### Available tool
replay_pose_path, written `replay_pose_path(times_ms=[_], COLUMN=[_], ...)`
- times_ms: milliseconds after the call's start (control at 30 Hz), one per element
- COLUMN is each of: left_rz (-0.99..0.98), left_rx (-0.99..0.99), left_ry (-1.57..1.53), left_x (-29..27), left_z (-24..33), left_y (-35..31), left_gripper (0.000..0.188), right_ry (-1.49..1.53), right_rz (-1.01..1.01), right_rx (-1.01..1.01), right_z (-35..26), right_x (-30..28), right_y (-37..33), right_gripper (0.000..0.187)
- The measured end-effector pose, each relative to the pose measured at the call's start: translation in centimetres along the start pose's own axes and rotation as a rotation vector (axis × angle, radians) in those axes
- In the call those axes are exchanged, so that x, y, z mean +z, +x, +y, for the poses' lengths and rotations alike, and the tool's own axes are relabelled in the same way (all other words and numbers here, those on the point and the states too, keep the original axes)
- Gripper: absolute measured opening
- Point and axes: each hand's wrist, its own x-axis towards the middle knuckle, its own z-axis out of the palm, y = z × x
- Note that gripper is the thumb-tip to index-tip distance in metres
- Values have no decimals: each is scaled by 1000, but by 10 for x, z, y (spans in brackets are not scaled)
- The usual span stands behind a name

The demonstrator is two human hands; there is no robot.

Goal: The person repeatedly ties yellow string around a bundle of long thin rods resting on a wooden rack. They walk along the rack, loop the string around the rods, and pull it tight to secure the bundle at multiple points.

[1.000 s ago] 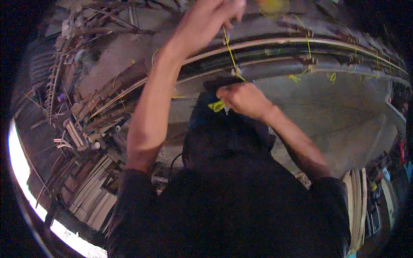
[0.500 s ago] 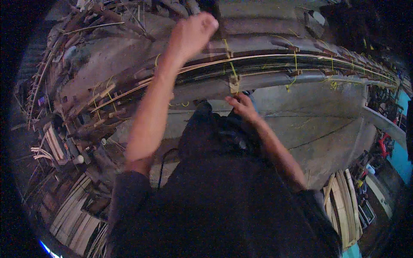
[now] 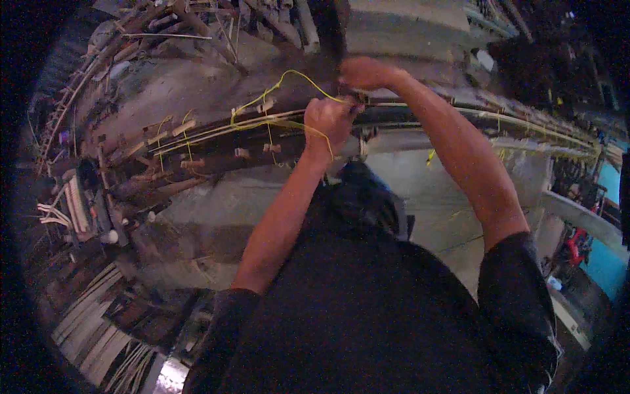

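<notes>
My left hand (image 3: 330,121) is closed at the far side of a long curved frame, beside a small dark block. A thin yellow cord (image 3: 281,81) arches from the left down to its fingertips, and another length lies across the back of the wrist. My right hand (image 3: 369,72), smeared by motion, is just beyond the left one; its fingers cannot be made out. Under both hands run long pale thin strips (image 3: 226,126), set between two dark rails and tied at intervals with yellow cord and small wooden blocks (image 3: 272,148).
Poles and sticks (image 3: 177,26) are heaped at the far left. Stacked pale slats (image 3: 98,335) lie at the lower left, and a bundle of short pale pieces (image 3: 77,203) stands above them. A grey beam (image 3: 581,215) and a red object (image 3: 576,246) are at the right.
My left hand has come down and right onto the frame, with yellow cord now at it. The right hand has risen from the near rail to beyond the far one. The view has shifted slightly.
</notes>
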Motion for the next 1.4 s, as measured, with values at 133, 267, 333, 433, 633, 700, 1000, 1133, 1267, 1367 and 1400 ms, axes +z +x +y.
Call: replay_pose_path(times_ms=[133, 267, 333, 433, 633, 700, 1000, 1133, 1267, 1367, 1400], left_rz=[14, -7, 34, -140, -235, -109, -352, -497, -98, 97, 43], left_rx=[-110, -194, -352, -50, -476, -579, -604, -348, -144, -184, -251], left_ry=[20, -281, -671, -622, -807, -867, -343, -465, -510, -561, -618], left_x=[-7, -23, -32, -43, 35, -21, -179, -212, -224, -241, -246], left_z=[-1, 24, 38, 25, -70, -72, -224, -230, -244, -277, -267], left_y=[-40, -19, -11, 83, 122, 159, 96, 90, 45, -21, -33], left_gripper=[15, 19, 21, 37, 35, 36, 35, 34, 31, 33, 32], right_ry=[884, 283, -55, 159, 123, 144, -136, -816, -490, -185, 58], right_rz=[369, -167, -263, -161, -3, 106, 382, 130, 229, 365, 258], right_rx=[-158, -144, -199, -130, -266, -158, -155, -308, -268, 184, 321], right_z=[-86, -76, -72, -64, -71, -74, -185, -241, -223, -241, -243], right_x=[8, 96, 120, 92, 84, 74, 94, 79, 67, 49, 76], right_y=[-83, -183, -173, -156, -167, -181, -95, 34, 30, -74, -113], right_gripper=[20, 12, 15, 23, 27, 30, 20, 16, 12, 10, 11])
